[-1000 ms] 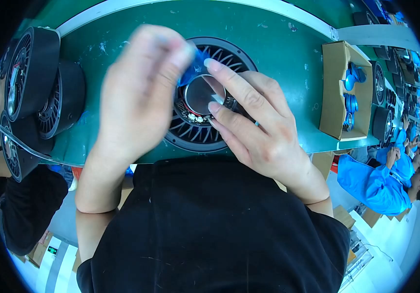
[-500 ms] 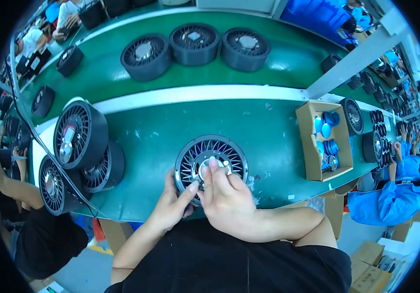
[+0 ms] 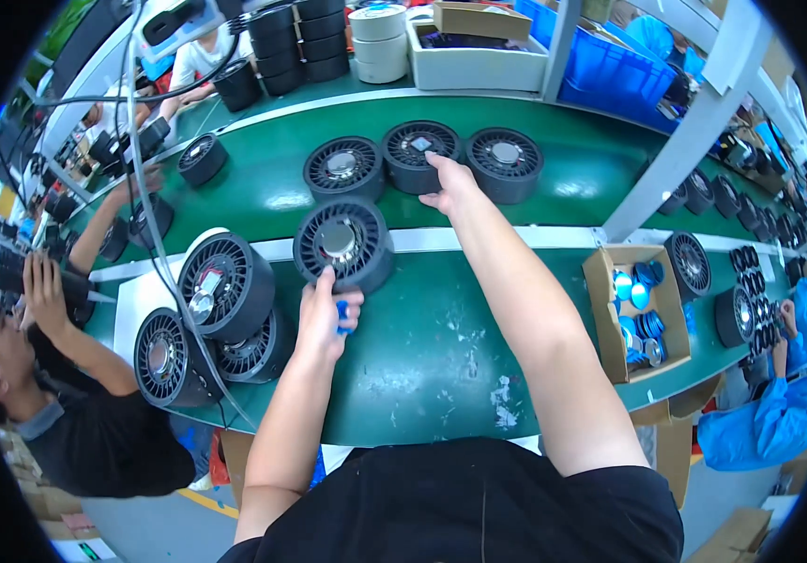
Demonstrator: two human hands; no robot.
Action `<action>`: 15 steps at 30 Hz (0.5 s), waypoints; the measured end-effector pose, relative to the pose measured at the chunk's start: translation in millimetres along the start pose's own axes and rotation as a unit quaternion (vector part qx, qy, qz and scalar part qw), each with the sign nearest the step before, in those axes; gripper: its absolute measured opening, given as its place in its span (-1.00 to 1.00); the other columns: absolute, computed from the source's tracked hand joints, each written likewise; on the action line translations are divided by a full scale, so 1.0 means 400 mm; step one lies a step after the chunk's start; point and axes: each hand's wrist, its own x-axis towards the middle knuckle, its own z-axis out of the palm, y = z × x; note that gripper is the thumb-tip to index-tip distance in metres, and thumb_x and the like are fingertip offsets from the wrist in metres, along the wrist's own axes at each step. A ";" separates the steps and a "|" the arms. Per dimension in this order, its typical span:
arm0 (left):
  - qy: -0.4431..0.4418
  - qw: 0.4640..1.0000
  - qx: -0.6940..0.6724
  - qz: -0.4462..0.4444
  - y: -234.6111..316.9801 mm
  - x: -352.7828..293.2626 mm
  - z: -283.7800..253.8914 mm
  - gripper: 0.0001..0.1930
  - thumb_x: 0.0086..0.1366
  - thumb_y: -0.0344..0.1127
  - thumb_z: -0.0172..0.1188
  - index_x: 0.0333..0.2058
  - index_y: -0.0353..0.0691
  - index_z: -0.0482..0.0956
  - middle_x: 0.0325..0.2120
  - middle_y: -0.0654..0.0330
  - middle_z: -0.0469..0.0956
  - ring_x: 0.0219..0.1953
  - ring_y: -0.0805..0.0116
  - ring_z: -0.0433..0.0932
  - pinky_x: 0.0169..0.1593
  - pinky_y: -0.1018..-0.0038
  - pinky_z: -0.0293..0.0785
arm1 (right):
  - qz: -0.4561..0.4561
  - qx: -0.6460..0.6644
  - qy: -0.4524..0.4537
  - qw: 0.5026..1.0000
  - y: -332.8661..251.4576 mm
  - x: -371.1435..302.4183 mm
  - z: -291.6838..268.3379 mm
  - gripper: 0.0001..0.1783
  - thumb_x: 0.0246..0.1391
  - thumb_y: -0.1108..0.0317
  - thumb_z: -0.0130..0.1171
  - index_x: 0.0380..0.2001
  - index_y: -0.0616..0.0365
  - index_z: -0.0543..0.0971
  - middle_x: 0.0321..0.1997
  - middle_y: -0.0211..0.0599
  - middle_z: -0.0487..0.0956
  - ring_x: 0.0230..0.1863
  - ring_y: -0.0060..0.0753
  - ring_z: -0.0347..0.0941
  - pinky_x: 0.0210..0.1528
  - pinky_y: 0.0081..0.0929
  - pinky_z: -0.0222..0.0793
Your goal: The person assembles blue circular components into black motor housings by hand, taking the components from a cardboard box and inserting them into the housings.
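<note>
A black wheel (image 3: 342, 241) with a spoked face and a round silver hub cover is at the white rail, overlapping the far green strip. My left hand (image 3: 321, 319) is at its near edge, thumb against the rim. The fingers of that hand are curled round a small blue piece (image 3: 344, 317), mostly hidden, whose kind I cannot make out. My right hand (image 3: 452, 184) reaches over the rail with fingers apart, at the front of a middle wheel (image 3: 421, 144) with a small pale square on its hub. Similar wheels stand left (image 3: 342, 167) and right (image 3: 505, 161) of it.
Several wheels (image 3: 225, 286) are stacked at the left behind a hanging cable (image 3: 161, 235). A cardboard box (image 3: 605, 324) of blue-faced discs stands at the right. A slanted metal post (image 3: 680, 131) rises from the rail. Co-workers sit on both sides.
The wheel that lay under both hands on the near bench is now up at the rail. My right hand has gone forward to the far wheels; my left now holds a blue piece.
</note>
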 end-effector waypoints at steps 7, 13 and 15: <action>0.072 0.974 -0.179 0.115 0.037 0.182 0.047 -0.61 0.44 -0.01 -0.12 -0.26 -0.31 0.35 -0.65 0.15 0.37 -0.71 0.48 0.29 -0.72 0.61 0.10 | -0.025 0.049 0.001 0.998 -0.041 -0.040 -0.006 -0.57 0.14 0.37 0.11 0.06 0.28 0.35 0.08 0.04 0.40 0.03 0.05 0.40 -0.01 0.09 0.45; 0.257 0.917 -0.220 0.209 0.110 0.450 0.077 -0.69 0.40 -0.11 0.07 -0.30 -0.27 0.33 -0.67 0.14 0.41 -0.73 0.37 0.34 -0.72 0.46 0.18 | 0.044 -0.053 -0.088 0.994 -0.100 -0.335 -0.175 -0.67 0.14 0.39 0.11 -0.05 0.33 0.41 -0.07 0.01 0.48 -0.07 -0.05 0.48 -0.03 -0.08 0.53; 0.247 0.922 -0.196 0.224 0.115 0.558 -0.012 -0.70 0.35 -0.11 0.16 -0.36 -0.26 0.41 -0.60 0.12 0.46 -0.66 0.36 0.40 -0.64 0.41 0.29 | 0.098 -0.132 -0.164 0.973 -0.056 -0.420 -0.240 -0.64 0.13 0.37 0.14 -0.05 0.32 0.41 -0.14 -0.04 0.51 -0.14 -0.14 0.50 -0.04 -0.16 0.55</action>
